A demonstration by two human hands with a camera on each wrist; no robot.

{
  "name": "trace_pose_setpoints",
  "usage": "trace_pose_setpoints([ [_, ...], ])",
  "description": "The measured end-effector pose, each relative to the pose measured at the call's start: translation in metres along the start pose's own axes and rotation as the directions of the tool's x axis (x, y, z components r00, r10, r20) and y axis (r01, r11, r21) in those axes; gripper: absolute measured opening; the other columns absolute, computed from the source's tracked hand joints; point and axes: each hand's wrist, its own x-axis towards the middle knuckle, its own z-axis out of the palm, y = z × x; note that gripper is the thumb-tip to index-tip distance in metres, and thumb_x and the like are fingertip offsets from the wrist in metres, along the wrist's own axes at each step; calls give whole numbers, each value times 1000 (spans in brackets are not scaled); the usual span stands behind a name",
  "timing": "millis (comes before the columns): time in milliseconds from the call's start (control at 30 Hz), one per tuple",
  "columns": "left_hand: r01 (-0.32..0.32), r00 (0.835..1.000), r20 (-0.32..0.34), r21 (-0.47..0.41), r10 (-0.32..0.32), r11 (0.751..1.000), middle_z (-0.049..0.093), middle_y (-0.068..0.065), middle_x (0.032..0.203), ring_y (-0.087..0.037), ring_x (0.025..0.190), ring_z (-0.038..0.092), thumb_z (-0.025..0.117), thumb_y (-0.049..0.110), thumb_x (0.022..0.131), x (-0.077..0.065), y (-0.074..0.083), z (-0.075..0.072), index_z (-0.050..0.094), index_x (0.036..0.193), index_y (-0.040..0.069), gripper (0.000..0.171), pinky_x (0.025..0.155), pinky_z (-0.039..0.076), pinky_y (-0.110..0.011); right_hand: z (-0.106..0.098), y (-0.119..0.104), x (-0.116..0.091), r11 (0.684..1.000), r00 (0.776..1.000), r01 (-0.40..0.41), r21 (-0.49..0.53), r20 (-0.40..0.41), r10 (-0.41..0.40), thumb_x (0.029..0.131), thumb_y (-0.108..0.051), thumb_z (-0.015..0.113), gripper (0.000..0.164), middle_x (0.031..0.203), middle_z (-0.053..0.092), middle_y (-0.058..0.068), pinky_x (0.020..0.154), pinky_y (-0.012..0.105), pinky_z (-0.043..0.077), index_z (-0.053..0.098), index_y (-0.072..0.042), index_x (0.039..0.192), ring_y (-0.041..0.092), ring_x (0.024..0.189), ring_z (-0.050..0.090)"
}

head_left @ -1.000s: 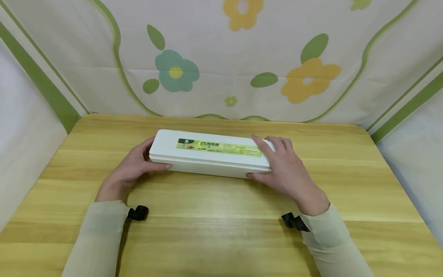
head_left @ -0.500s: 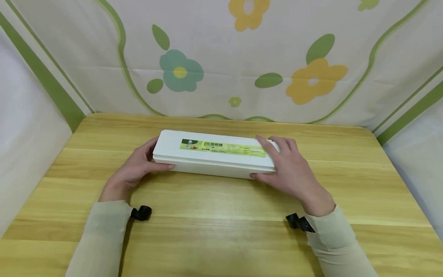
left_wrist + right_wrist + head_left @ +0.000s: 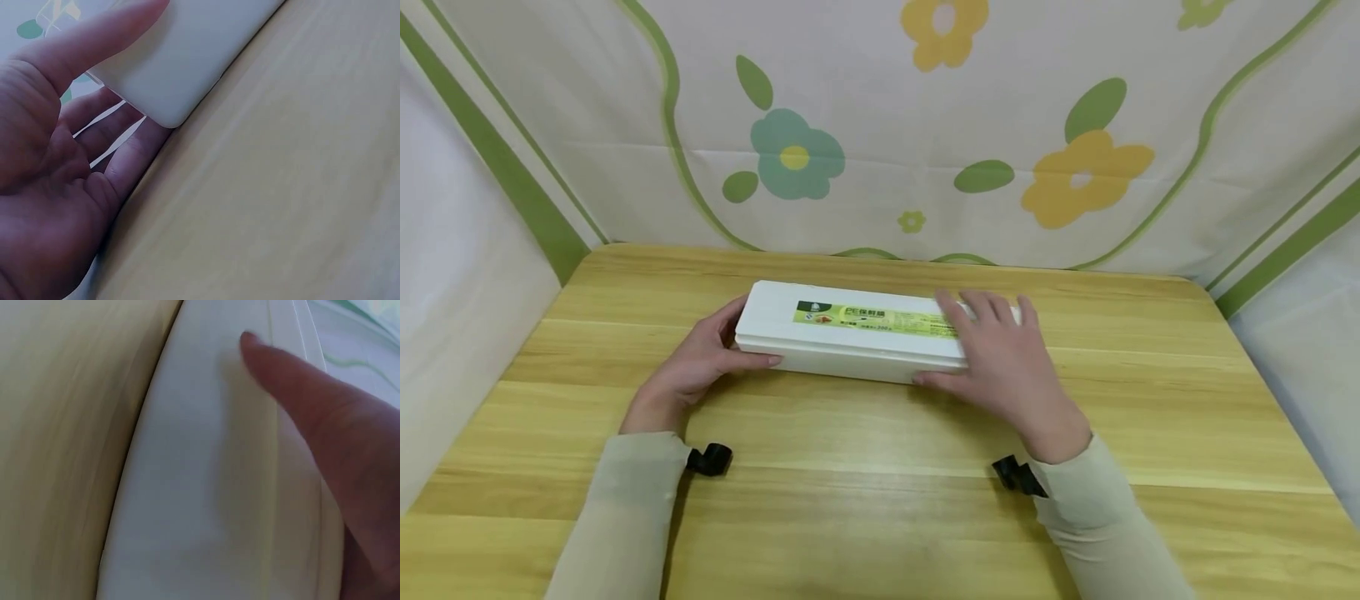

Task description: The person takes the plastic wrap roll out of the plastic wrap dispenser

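A long white cling film box [image 3: 850, 337] with a green label on its lid sits on the wooden table, slightly slanted. My left hand [image 3: 696, 367] holds its left end, the thumb along the front face and the other fingers behind the end. In the left wrist view, those fingers [image 3: 131, 140] reach round the box's corner, partly hidden by it. Toward the right end, my right hand [image 3: 1003, 358] spans the box from front to back. Its fingers lie over the lid and cover part of the label; the thumb [image 3: 300, 384] overlaps the front face.
The wooden table [image 3: 865, 517] extends around the box to its rounded far corners. Behind it hangs a pale cloth [image 3: 880, 108] with printed flowers, and cloth sides flank the table. A black wrist mount [image 3: 709, 459] sticks out from the left sleeve, another from the right.
My right hand has slid left along the box, its fingers now more spread and blurred. The left hand keeps its hold, and the box stays put while the whole head view shifts slightly.
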Motion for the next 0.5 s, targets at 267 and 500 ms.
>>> trace_pose_setpoints([
  [267,-16,1000,1,-2,16,1000,49,-1,163,-17,143,45,94,5,82,4,-3,2,37,169,25,106,107,44,-16,7,-52,36,995,995,78,-66,60,-74,86,-84,68,112,163,50,12,120,65,36,29,-22,171,42,148,48],
  [500,-16,1000,19,18,16,1000,50,-2,161,-19,138,48,93,7,83,3,-5,2,40,168,23,102,104,47,-19,14,-95,56,990,991,118,-80,78,-112,88,-88,61,107,163,49,8,114,67,39,26,-32,172,39,147,50],
])
